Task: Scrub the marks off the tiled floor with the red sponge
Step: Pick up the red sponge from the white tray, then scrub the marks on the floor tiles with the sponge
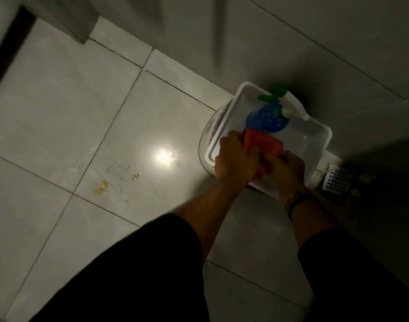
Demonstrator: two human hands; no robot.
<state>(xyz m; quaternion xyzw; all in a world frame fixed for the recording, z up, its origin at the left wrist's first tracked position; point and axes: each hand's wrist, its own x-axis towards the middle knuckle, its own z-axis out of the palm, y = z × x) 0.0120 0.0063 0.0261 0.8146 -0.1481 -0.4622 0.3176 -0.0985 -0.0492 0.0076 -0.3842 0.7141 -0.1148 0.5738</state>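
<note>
The red sponge [262, 145] is held over a white plastic tub [315, 145] at the right, near the wall. My left hand [233, 159] grips the sponge's left end and my right hand [284, 168] grips its lower right end. On the pale tiled floor [59, 112], yellow stains and thin dark pen-like marks [112, 180] lie well to the left of my hands, beside a bright light reflection.
A blue spray bottle [267, 118] with a green and white trigger stands inside the tub. A metal floor drain grate [337, 181] sits right of the tub. The grey wall [291, 43] runs behind. A dark door frame [10, 47] is at the upper left.
</note>
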